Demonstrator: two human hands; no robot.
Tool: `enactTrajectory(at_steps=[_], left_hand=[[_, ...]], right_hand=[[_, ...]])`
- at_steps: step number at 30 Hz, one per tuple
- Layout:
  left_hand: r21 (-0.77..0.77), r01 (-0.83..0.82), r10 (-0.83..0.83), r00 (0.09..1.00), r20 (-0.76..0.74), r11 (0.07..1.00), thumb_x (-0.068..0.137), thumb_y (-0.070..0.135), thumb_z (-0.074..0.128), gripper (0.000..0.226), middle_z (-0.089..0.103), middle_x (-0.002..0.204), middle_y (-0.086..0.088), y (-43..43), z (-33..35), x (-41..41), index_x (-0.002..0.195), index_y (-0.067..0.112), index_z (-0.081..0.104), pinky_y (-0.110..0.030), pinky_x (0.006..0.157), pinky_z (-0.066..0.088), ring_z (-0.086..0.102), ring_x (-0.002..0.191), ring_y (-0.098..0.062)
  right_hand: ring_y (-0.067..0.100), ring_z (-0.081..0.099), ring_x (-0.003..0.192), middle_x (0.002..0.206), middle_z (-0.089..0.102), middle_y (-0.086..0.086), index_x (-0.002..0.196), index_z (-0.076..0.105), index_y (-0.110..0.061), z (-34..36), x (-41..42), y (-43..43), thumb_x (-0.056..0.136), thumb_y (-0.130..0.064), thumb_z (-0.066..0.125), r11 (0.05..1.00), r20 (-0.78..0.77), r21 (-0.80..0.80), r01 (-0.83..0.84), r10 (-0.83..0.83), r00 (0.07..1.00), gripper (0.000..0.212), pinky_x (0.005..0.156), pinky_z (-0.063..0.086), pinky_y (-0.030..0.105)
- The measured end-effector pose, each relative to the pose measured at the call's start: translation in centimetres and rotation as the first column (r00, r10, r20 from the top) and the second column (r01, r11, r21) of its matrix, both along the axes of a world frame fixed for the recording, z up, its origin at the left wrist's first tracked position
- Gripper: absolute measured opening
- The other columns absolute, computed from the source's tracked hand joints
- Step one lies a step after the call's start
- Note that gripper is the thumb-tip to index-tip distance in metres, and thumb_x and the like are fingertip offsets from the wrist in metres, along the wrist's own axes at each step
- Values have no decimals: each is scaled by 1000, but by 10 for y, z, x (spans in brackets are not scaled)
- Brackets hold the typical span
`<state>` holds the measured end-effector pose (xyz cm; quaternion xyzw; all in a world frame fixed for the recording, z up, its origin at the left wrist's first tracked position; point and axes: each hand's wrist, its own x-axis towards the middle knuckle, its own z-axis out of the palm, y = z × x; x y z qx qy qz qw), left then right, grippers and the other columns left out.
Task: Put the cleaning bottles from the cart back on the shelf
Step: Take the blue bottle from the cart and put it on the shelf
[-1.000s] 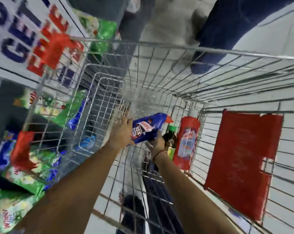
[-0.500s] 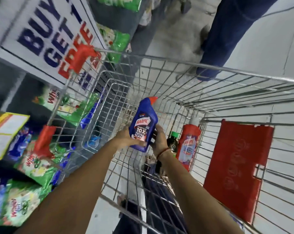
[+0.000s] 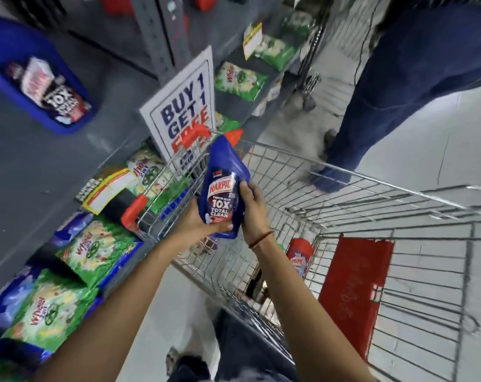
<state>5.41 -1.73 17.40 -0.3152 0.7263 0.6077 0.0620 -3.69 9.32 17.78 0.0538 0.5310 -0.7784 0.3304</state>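
Note:
A blue cleaning bottle [image 3: 222, 186] with a red cap is held upright above the wire cart's left rim [image 3: 344, 172]. My left hand [image 3: 198, 226] grips its base from the left and my right hand [image 3: 251, 205] clasps its right side. Down inside the cart a red cleaning bottle [image 3: 300, 256] stands against the back wall, with a dark bottle [image 3: 257, 285] partly hidden below my right forearm. On the grey shelf [image 3: 118, 86] at upper left another blue bottle [image 3: 45, 86] of the same kind stands.
Green detergent bags [image 3: 96, 252] fill the lower shelves on the left. A "buy 1 get 1 free" sign [image 3: 184, 111] hangs at the shelf edge beside the cart. A person in blue trousers [image 3: 399, 86] stands past the cart. A red flap [image 3: 355, 288] covers the cart's seat.
Both hands have lifted the blue bottle up out of the cart basket to above its rim. My view has swung up and left, bringing the shelf into sight.

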Motion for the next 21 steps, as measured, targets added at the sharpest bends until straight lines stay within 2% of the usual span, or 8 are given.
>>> enactTrajectory(at_steps=[4,7,9,11,13,17,19,21], left_hand=[[-119,-94,85,993,-79,988,48,36,90,84,64,110,-4,-10,25,20,116,14,46,-39,84,53,60,103,-23],[-111,-174,146,964,-222,979,52,28,89,64,68,97,13,-23,50,42,105,31,53,-18,77,51,64,94,-5],[-105,-247,212,940,-268,963,51,36,88,62,68,96,17,-35,66,63,101,34,52,-14,79,50,64,93,3],[-88,-320,282,914,-293,943,51,45,85,71,67,109,4,-51,79,86,110,27,51,-33,94,50,63,104,-13],[-101,-394,342,878,-336,914,49,50,79,76,66,115,-4,-70,89,108,113,21,50,-46,98,48,62,106,-21],[-110,-568,485,776,-403,816,46,52,82,67,67,109,-10,-109,107,143,100,27,52,-50,93,50,65,101,-27],[-168,-629,520,740,-427,759,57,38,83,55,68,107,-5,-129,110,156,99,27,49,-48,92,52,66,99,-22],[-224,-676,536,709,-458,702,66,26,81,51,67,102,7,-147,109,166,104,26,47,-34,87,54,66,93,-5]], right_hand=[[4,68,69,83,70,-3,98,57,-11,27,13,-20,95,-16,48,996,-92,-32,-87,84,992,11,59,56,19],[7,68,75,90,68,-1,103,55,-12,49,27,-46,95,-19,48,984,-118,-60,-166,158,980,13,63,57,20],[12,66,81,96,68,1,109,57,-12,64,38,-68,94,-21,50,975,-128,-60,-214,205,970,19,65,59,23],[17,62,90,108,64,7,119,53,-9,80,50,-93,94,-22,49,958,-162,-58,-279,267,950,28,75,58,26],[17,60,97,117,60,10,122,51,-9,95,63,-119,95,-23,48,931,-225,-47,-363,344,912,31,83,55,29],[0,66,88,98,72,-14,103,60,-25,122,89,-177,96,-28,44,822,-381,-64,-565,503,776,17,73,55,17],[8,62,107,116,67,-6,116,57,-20,132,100,-208,95,-37,43,797,-411,5,-604,552,725,30,92,52,28],[15,54,119,137,49,2,133,45,-12,136,111,-237,94,-45,42,788,-420,99,-608,587,692,51,103,47,32]])
